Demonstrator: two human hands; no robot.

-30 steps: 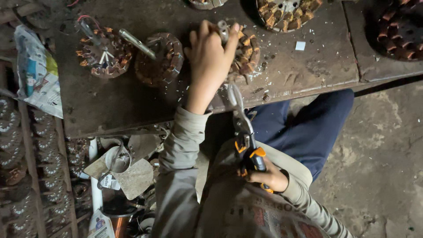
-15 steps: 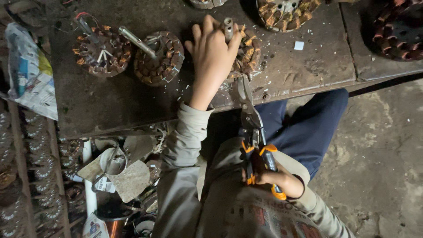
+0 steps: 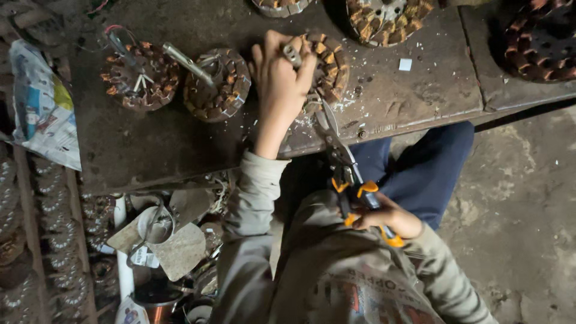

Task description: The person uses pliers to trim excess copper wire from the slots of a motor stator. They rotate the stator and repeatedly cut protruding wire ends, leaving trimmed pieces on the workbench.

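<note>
Left hand (image 3: 281, 84) at top centre clasping a wound stator (image 3: 321, 69), right hand (image 3: 384, 219) closed around orange-handled snips (image 3: 343, 162), two more stators (image 3: 174, 78) to the left on the dark bench (image 3: 150, 150).

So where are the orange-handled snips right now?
In the head view, the snips are right of centre, gripped by the right hand, blades reaching up to the wound stator under the left hand.

Workshop: wound motor stators (image 3: 141, 75), grimy workbench (image 3: 180, 144)

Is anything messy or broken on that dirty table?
Yes. Pale scraps lie scattered on the table beside the coil under the left hand, near the snips in the right hand. Wires stick out of another coil.
</note>
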